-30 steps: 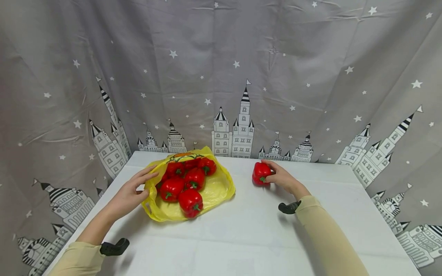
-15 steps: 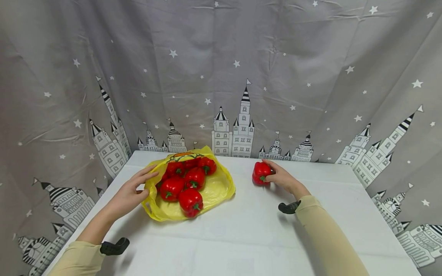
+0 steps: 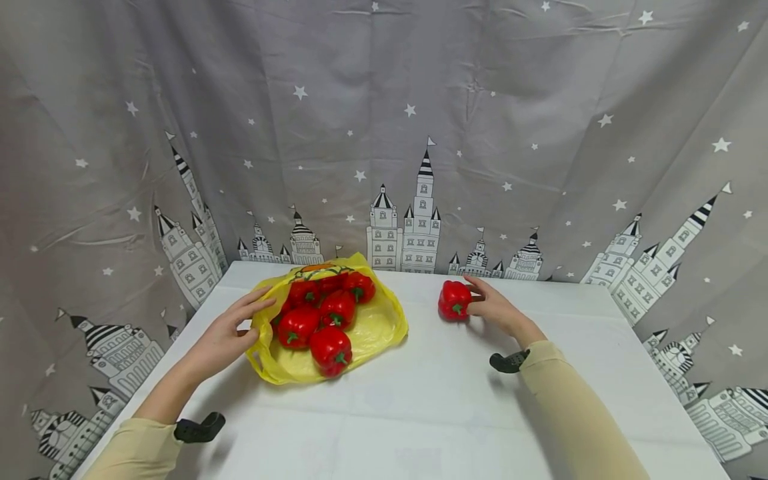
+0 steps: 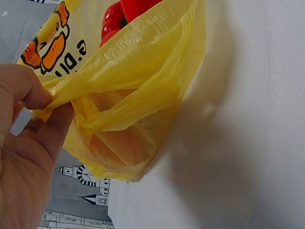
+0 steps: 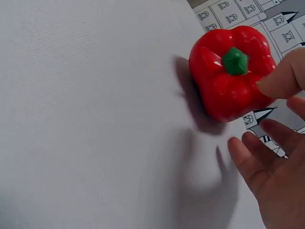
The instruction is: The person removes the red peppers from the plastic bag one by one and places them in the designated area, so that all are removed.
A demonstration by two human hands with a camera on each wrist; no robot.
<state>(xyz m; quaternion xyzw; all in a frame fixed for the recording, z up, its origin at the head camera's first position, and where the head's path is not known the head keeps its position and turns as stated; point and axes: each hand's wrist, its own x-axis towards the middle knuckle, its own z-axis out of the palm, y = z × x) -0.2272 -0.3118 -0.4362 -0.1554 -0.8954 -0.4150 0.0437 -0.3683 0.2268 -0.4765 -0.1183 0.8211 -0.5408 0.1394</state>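
A yellow plastic bag (image 3: 378,330) lies on its side at the left of the table, its mouth facing forward and several red bell peppers (image 3: 331,350) inside. My left hand (image 3: 225,340) pinches the bag's edge between thumb and fingers, as the left wrist view shows up close with the bag's wall (image 4: 157,81) stretched from the pinch. One red bell pepper (image 3: 453,301) with a green stem stands apart toward the back right. Beside it is my right hand (image 3: 497,312), fingers spread and loose. In the right wrist view the thumb (image 5: 286,78) overlaps the pepper's side.
A white cloth (image 3: 396,413) covers the table. Close behind its back edge hangs a grey curtain (image 3: 480,133) printed with castles and stars. Dark bands (image 3: 200,429) sit at both wrists.
My right hand has shifted slightly right, its fingers coming away from the single bell pepper, which stays in place. The left hand and the bag have not moved.
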